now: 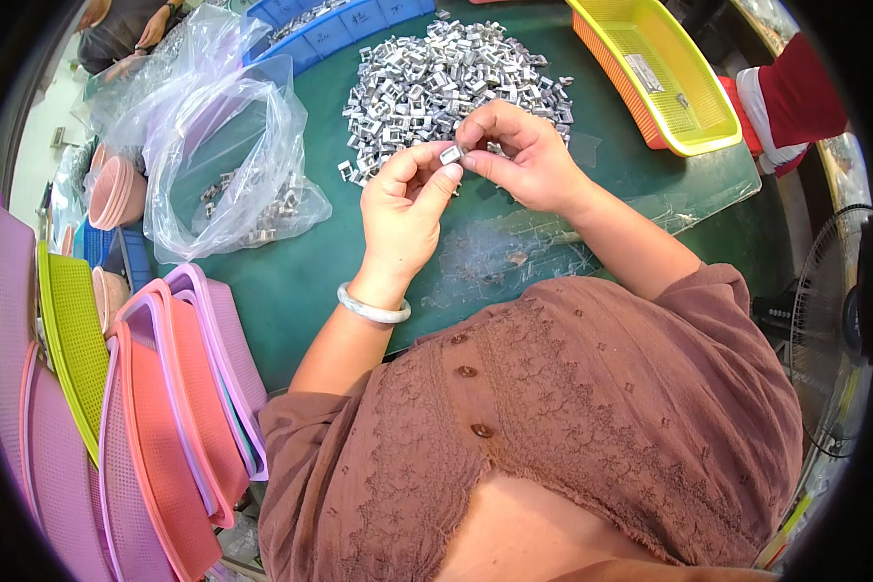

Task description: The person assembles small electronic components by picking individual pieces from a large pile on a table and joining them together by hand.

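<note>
Between the fingertips of both hands is a small silvery rectangular metal piece (450, 154) with a window-like opening. My left hand (404, 194), with a pale bangle (373, 305) on the wrist, pinches it from the left. From the right, my right hand (526, 160) meets it with thumb and forefinger. Just beyond my hands, a large heap of similar metal pieces (456, 78) is spread over the green tabletop (310, 320). My hands hide the near part of the heap.
To the left lies an open clear plastic bag (233, 175) with metal pieces inside. A blue divided bin (335, 34) stands at the back, a yellow basket (684, 126) at the back right. Stacked colored baskets (179, 388) fill the lower left. A fan (829, 330) is at the right.
</note>
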Tool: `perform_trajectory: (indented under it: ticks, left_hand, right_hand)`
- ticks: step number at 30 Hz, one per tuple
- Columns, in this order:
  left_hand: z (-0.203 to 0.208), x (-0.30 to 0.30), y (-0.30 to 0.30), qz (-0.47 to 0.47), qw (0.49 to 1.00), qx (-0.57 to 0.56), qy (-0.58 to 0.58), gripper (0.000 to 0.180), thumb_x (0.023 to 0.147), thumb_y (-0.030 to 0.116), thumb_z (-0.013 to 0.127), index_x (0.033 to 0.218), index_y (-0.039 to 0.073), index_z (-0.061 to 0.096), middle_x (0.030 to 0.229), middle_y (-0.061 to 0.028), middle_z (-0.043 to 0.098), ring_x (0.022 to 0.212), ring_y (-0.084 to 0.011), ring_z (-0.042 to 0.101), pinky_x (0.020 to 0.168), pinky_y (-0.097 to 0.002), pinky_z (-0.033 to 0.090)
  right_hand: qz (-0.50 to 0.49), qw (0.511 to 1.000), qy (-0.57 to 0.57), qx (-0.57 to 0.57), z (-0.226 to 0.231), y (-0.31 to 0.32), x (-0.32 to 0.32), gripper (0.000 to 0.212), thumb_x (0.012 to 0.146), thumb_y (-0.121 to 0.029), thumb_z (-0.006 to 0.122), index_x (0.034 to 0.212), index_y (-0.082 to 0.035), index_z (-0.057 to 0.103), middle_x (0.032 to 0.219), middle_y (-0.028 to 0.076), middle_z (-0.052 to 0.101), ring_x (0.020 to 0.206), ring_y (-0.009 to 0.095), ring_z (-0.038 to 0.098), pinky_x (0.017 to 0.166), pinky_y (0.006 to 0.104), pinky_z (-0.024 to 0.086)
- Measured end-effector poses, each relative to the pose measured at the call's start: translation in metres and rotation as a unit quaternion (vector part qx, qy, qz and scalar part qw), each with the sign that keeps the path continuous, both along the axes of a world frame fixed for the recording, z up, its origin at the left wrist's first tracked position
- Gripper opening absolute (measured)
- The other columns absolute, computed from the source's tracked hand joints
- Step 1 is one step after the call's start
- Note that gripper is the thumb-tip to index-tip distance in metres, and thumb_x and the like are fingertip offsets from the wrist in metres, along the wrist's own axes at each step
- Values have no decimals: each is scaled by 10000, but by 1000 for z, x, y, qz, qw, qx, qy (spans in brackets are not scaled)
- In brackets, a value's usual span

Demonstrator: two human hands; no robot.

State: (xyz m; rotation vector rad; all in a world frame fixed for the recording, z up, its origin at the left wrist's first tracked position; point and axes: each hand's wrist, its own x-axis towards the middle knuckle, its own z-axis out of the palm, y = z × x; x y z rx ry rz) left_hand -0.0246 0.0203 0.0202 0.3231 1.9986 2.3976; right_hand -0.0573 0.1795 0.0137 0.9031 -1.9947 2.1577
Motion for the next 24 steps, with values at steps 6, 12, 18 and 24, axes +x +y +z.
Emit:
perform_trajectory:
  ticks: [6,12,18,24]
  left_hand:
    - [-6,3,0,56,974,-136,173,194,770,-10,602,963,6,598,829,-25,560,659,-69,523,585,-185,432]
    - [7,13,3,-30,997,43,-60,262,801,11,577,1058,2,530,856,-32,574,695,-84,550,613,-210,469]
    - [-8,13,-1,-27,995,77,-66,363,808,1,560,1152,15,447,923,-60,558,788,-114,560,684,-251,496]
    - [-12,13,-3,-10,995,77,-58,387,803,-37,543,1173,-7,435,934,-78,559,820,-132,562,698,-253,498]
  right_hand:
    - [20,1000,-7,1,-5,3,3,105,765,40,569,850,-19,553,817,4,556,742,74,522,677,215,437]
    - [-5,992,115,46,-4,5,1,133,735,54,582,845,-15,553,813,39,575,746,121,553,688,241,447]
    - [-73,986,100,109,2,3,5,155,701,42,598,835,-32,574,831,68,583,780,209,569,702,288,458]
    - [-198,920,230,247,-4,12,-8,164,674,7,597,829,-43,591,832,82,573,813,264,533,721,342,433]
